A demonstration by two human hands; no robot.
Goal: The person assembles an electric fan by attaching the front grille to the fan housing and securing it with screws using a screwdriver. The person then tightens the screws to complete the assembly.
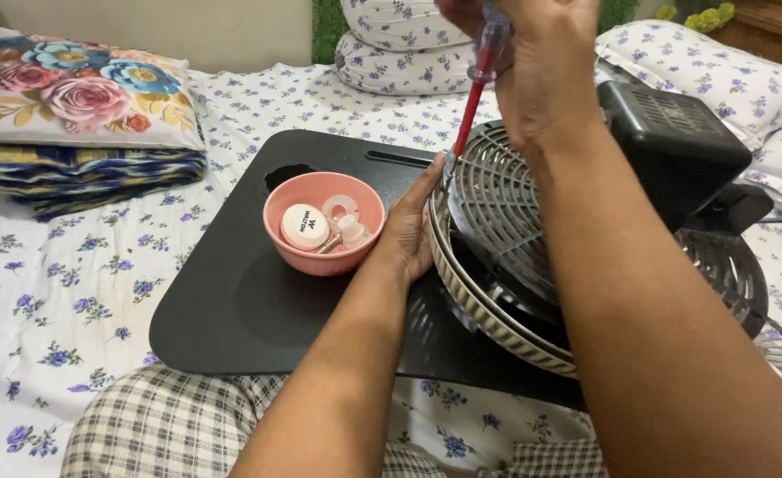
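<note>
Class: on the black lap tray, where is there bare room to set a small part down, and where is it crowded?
Bare: black lap tray below and left of the pink bowl. Crowded: right side, where the fan grille, left hand and right hand with screwdriver sit.

Your right hand (pixel 533 62) is cut off by the top edge, hiding the screwdriver (pixel 478 88) handle's end. Your forearm covers much of the fan grille (pixel 497 204). The bowl's (pixel 323 221) small parts are too small to tell.
</note>
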